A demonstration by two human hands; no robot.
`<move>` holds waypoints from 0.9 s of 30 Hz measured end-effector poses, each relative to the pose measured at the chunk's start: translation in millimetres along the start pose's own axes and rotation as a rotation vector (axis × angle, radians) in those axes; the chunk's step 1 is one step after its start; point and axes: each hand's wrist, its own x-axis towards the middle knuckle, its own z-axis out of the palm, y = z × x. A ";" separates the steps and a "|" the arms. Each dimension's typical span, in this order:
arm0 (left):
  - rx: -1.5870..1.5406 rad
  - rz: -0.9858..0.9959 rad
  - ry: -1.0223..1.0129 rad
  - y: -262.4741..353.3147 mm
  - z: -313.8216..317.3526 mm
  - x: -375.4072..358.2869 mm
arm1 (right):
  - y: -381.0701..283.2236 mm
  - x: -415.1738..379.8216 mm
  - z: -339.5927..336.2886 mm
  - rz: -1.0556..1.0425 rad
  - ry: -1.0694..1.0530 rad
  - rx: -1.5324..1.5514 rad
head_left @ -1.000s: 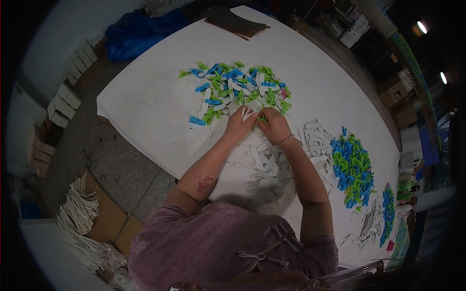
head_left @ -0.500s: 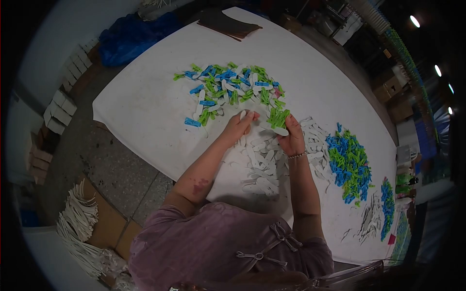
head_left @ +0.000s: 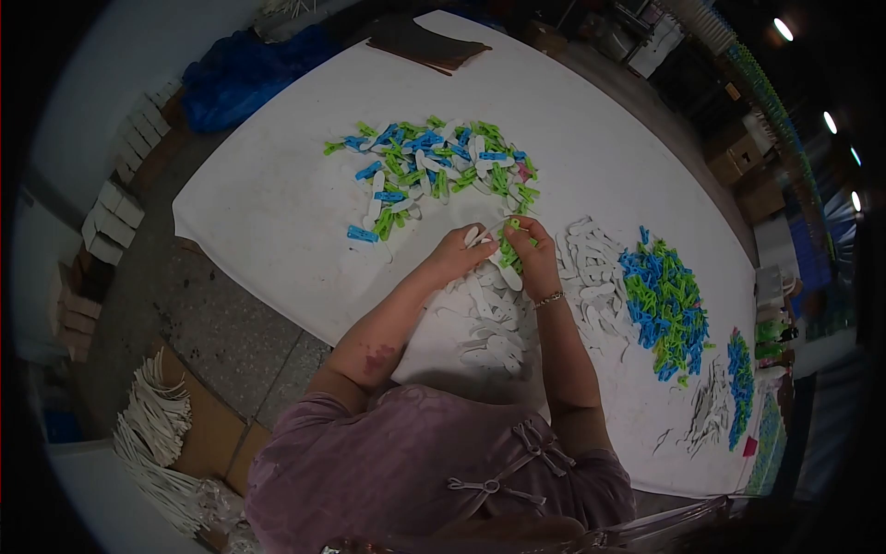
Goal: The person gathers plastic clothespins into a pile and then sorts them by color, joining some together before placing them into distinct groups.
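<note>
My left hand (head_left: 458, 254) is closed on a white plastic piece (head_left: 478, 236) with a rounded end. Right beside it, my right hand (head_left: 537, 257) grips several green clothespins (head_left: 509, 251), with a white rounded piece (head_left: 508, 276) hanging below them. The two hands almost meet at the fingertips. Under them lies a heap of loose white pieces (head_left: 492, 323). Beyond the hands spreads a pile of green and blue clothespins (head_left: 426, 143) mixed with white pieces. Exactly how the held parts join is too small to make out.
A white-covered table (head_left: 268, 212) carries everything. On the right are more white pieces (head_left: 595, 277), a large blue-green clothespin pile (head_left: 666, 309) and a narrower pile (head_left: 740, 388). Dark flat sheets (head_left: 429, 46) lie at the far edge. White strips (head_left: 152, 415) rest on cardboard at lower left.
My right hand has moved left and slightly down, its fingers now pinching at the green clothespins. My left hand has shifted slightly down. The hands are closer together.
</note>
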 end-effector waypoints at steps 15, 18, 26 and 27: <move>0.117 0.031 -0.312 -12.4 10.8 -0.9 | -11.5 -19.2 -261.4 -0.058 1.061 -0.976; 0.363 0.365 -0.438 -7.0 25.5 -8.4 | -14.6 -36.8 -268.2 -0.020 0.973 -1.354; -0.130 0.122 -0.091 -24.9 8.7 12.2 | 3.3 24.4 -81.3 -0.500 -0.067 -1.173; -0.118 0.163 0.044 -31.0 5.3 15.9 | 2.8 30.7 -65.1 -0.549 -0.115 -1.281</move>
